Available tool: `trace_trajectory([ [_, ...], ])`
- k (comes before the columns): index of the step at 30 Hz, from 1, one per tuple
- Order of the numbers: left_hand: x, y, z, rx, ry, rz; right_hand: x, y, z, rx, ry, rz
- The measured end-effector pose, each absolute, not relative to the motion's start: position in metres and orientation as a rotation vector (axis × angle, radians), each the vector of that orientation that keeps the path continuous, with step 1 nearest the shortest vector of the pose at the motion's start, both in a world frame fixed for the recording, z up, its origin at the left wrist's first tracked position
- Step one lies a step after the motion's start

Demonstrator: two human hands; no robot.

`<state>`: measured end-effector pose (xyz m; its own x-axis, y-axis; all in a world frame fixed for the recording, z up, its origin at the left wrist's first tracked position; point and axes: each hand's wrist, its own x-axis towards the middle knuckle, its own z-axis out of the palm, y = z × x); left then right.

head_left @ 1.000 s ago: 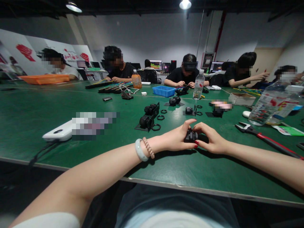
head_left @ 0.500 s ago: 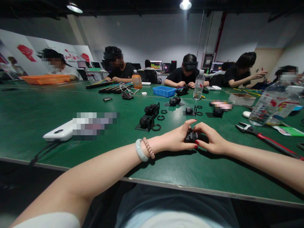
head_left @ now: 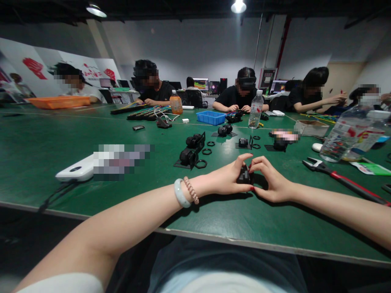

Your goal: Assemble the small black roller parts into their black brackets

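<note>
Your left hand (head_left: 227,178) pinches a black part (head_left: 244,176). Your right hand (head_left: 275,183) is curled at its end, can't really tell if it's gripping.

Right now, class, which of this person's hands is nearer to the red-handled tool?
Right. The right hand is left of the red-handled tool, not touching it; the left hand is farther left.

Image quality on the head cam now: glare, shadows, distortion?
Head view: central ceiling lamp glares, green table shows sheen; shadows under left hand and right hand; black part loses detail. Also head view: bottles at right stretched, some patches pixelated.
</note>
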<state>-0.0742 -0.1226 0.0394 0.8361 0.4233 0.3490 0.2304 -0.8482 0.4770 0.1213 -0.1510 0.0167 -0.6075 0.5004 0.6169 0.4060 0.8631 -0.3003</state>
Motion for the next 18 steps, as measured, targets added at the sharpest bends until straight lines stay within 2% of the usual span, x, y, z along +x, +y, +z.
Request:
trace_trajectory([
  [18, -0.0740, -0.1227, 0.0393, 2.571, 0.484, 0.632, 0.1215, -0.1493, 0.0181, -0.661, -2.295, 0.179],
])
